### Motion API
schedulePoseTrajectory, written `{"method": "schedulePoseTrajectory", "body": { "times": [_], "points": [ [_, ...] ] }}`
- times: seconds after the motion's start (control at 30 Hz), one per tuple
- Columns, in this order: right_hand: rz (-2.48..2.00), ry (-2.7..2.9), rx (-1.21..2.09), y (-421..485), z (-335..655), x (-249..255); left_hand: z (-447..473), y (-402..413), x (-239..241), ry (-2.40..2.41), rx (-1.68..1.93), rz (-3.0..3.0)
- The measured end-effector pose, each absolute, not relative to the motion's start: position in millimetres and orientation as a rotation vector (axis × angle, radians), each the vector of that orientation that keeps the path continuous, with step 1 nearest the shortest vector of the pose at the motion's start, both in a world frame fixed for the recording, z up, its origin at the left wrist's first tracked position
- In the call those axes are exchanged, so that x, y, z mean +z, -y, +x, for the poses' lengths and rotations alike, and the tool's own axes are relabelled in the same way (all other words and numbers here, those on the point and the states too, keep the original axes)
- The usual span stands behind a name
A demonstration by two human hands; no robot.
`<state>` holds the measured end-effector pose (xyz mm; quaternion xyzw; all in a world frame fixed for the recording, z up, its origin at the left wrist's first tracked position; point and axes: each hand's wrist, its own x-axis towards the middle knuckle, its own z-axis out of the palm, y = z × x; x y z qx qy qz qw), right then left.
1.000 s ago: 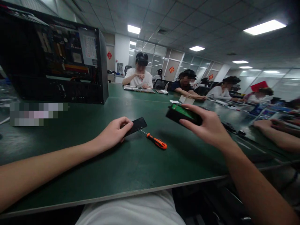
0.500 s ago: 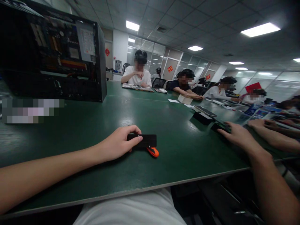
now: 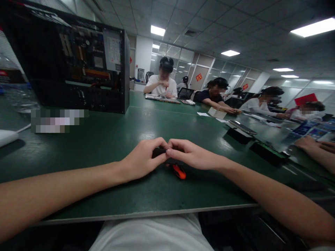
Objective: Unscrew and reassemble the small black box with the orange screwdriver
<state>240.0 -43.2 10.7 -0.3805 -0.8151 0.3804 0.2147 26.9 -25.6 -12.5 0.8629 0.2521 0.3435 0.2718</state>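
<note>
Clamping a black strip (image 3: 157,152) from nine and three o'clock, both grips, left hand (image 3: 142,161) and right hand (image 3: 192,157), meet above a screwdriver (image 3: 179,172).

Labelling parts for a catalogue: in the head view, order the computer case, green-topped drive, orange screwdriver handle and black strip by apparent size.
1. computer case
2. green-topped drive
3. orange screwdriver handle and black strip: both mostly covered, so unranked.

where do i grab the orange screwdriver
By the orange handle, the only part showing: it lies flat on the table, poking toward you under the black strip that the left hand and right hand pinch. Come from the near side, pinching across it.
</note>
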Motion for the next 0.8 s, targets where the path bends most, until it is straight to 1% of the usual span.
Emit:
{"method": "schedulePoseTrajectory", "body": {
  "times": [0.13, 0.33, 0.47, 0.53, 0.6, 0.67, 0.7, 0.8],
  "points": [
    [-1.085, 2.119, 1.156, 39.5, 252.3, 1.8, 28.1, 26.2, -12.4, -0.651, 0.921, 2.306],
    [-0.969, 2.031, 1.369, 39.3, 251.5, -2.5, 27.5, 29.0, -14.8, -0.508, 0.946, 2.335],
    [-0.977, 2.022, 1.366, 39.8, 256.1, 7.6, 27.1, 29.2, -16.7, -0.588, 1.000, 2.354],
    [-1.027, 2.064, 1.317, 42.7, 267.6, 18.4, 27.6, 27.9, -16.9, -0.648, 0.963, 2.340],
    [-1.125, 2.072, 1.176, 49.0, 288.4, 30.8, 27.8, 26.0, -16.4, -0.659, 0.857, 2.374],
    [-1.275, 2.019, 0.890, 59.5, 319.5, 42.3, 27.3, 24.2, -15.7, -0.601, 0.733, 2.465],
    [-1.378, 1.973, 0.694, 66.0, 338.7, 46.8, 26.7, 23.6, -15.4, -0.557, 0.682, 2.518],
    [-1.818, 1.716, -0.030, 86.3, 405.5, 52.2, 24.4, 22.8, -15.5, -0.455, 0.582, 2.634]
  ]
}}
